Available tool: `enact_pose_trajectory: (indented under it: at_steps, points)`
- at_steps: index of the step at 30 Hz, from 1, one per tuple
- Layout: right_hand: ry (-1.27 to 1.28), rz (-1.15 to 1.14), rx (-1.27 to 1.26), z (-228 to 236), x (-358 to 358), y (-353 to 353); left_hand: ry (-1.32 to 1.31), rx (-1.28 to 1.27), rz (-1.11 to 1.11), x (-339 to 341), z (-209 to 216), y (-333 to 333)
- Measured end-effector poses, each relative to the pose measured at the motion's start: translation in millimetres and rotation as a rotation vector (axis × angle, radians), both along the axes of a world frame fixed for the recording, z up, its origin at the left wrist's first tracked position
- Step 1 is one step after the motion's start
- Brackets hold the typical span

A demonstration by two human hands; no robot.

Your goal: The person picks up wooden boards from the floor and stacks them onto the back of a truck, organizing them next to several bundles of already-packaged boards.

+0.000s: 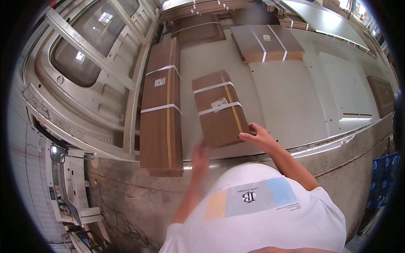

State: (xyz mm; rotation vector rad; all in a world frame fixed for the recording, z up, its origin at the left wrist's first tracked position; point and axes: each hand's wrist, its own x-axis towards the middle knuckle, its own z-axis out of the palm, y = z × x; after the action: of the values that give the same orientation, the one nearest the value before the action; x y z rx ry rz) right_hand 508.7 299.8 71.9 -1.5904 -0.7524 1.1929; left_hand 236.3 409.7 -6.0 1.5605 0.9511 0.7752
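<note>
A short bundle of brown wood-grain panels (219, 124), bound with two white straps and bearing a white label, lies slightly turned on a pale flat surface in front of me. My right hand (258, 137) grips its near right corner, with the thumb along the upper edge and the fingers against the side. Close to the near left corner is my left hand (200, 158), smeared by motion, so its fingers and any contact with the bundle cannot be made out. A longer strapped bundle of brown panels (160, 130) lies just left of it.
Along the left runs a metal frame (90, 52) beside a vehicle body panel. Farther back sits another strapped panel stack (253, 40). White panels (346, 84) lie to the right on the pale surface (278, 101). Concrete floor (122, 185) and a blue pallet (382, 181) are nearer me.
</note>
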Motion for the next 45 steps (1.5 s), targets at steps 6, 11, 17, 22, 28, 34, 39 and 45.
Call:
enact_pose_trajectory:
  at_steps: [6, 11, 17, 22, 28, 34, 39, 45]
  points:
    - [0.038, 0.026, 0.050, -15.8, 12.0, -0.7, -0.108, -0.228, 0.010, 12.0, 38.0, -12.2]
    - [-0.109, 0.061, -0.017, -34.6, 21.6, 3.5, -0.103, -0.066, -0.004, 15.3, 26.6, -12.6]
    - [-0.045, 0.017, -0.014, -39.7, 16.3, -3.5, -0.130, 0.030, -0.023, 14.7, -2.3, -5.2]
    - [-0.034, -0.016, -0.027, -12.8, 8.7, -8.4, -0.159, 0.013, 0.002, 13.4, -4.0, -7.0]
    - [0.076, -0.073, -0.013, -39.3, 7.8, -9.6, -0.079, -0.091, -0.003, 9.0, -5.9, -3.8]
    - [0.126, -0.106, 0.170, -35.0, -7.0, -2.1, 0.017, -0.082, 0.003, -11.7, -28.3, -7.7]
    - [0.106, -0.111, 0.164, -27.6, -9.7, -4.0, 0.108, -0.003, -0.004, -13.8, -11.7, -28.1]
    - [0.065, -0.050, 0.145, -20.0, -6.0, -6.3, 0.171, 0.032, -0.004, -13.3, -11.4, -30.7]
